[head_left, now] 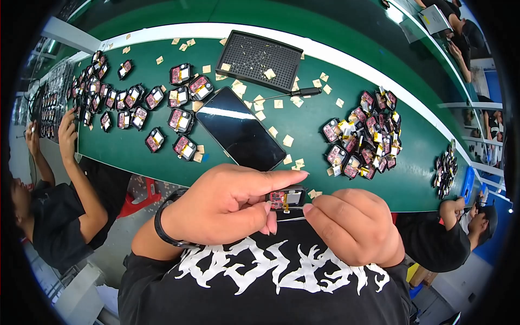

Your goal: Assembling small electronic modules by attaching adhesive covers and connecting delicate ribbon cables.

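Green covers the tabletop [411, 189] under me, and the work on it looks well short of finished. At its near edge, just in front of my shirt, my left hand [219, 200] grips one small black-cased unit [286, 199] between thumb and curled fingers, index finger stretched out above it. My right hand [352, 225] is nearly closed, thumb and forefinger together at the unit's right end; whether they pinch some small part, I can't tell. Its red board and silvery block lie exposed, so I judge this piece unfinished. Similar units sit in a loose group [184, 146] to the left and a crowded heap [330, 130] to the right, insides also showing. Which lot is done and which is waiting, I can't say. Beyond the dark glossy slab [241, 130], a screwdriver [306, 92] lies idle near the black tray [230, 49].
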A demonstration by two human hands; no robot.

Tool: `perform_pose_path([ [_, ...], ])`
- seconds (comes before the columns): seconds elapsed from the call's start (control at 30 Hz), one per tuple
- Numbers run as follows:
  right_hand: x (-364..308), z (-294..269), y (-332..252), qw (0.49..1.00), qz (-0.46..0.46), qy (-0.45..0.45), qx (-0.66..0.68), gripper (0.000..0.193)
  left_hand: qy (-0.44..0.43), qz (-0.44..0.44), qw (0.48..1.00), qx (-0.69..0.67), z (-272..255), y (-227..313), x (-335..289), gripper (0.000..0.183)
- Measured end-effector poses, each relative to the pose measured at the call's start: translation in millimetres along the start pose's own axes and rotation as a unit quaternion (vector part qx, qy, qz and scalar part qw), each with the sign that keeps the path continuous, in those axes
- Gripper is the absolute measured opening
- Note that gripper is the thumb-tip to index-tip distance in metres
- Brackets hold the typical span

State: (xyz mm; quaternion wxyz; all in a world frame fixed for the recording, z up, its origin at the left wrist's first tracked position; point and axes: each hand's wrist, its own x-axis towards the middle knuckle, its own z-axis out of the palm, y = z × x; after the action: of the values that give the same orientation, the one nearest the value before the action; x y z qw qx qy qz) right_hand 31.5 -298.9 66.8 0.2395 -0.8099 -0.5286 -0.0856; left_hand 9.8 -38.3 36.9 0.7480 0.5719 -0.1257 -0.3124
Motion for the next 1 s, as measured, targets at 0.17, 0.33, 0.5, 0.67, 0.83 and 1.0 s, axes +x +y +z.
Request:
perform_pose_path([
  [0.17, 1, -1, -2, 1.0, 0.003, -0.026, -0.014, 0.028, 0.005, 0.007, 0.999, 0.035, 0, -2, 1, 0.056],
  [0.33, 0, -1, -4, 0.999, 0.014, -0.029, -0.019, 0.029, 0.01, -0.01, 1.0, 0.021, 1, 1, 2, 0.056],
  [0.5, -2, -1, -5, 0.999, 0.018, -0.029, -0.001, 0.028, 0.007, -0.011, 1.0, 0.012, 3, 0, 2, 0.057],
  [0.67, -3, -1, -3, 0.999, 0.009, -0.03, 0.012, 0.028, 0.003, -0.03, 0.999, 0.017, 3, 3, 4, 0.058],
  [0.83, -3, -2, -2, 0.999, 0.003, -0.042, 0.023, 0.028, 0.005, -0.039, 0.999, 0.009, 4, 0, 6, 0.059],
  [1.0, -5, 0, -1, 0.998, 0.005, -0.052, 0.04, 0.028, -0.003, -0.035, 0.999, 0.0, 1, -8, 9, 0.06],
])
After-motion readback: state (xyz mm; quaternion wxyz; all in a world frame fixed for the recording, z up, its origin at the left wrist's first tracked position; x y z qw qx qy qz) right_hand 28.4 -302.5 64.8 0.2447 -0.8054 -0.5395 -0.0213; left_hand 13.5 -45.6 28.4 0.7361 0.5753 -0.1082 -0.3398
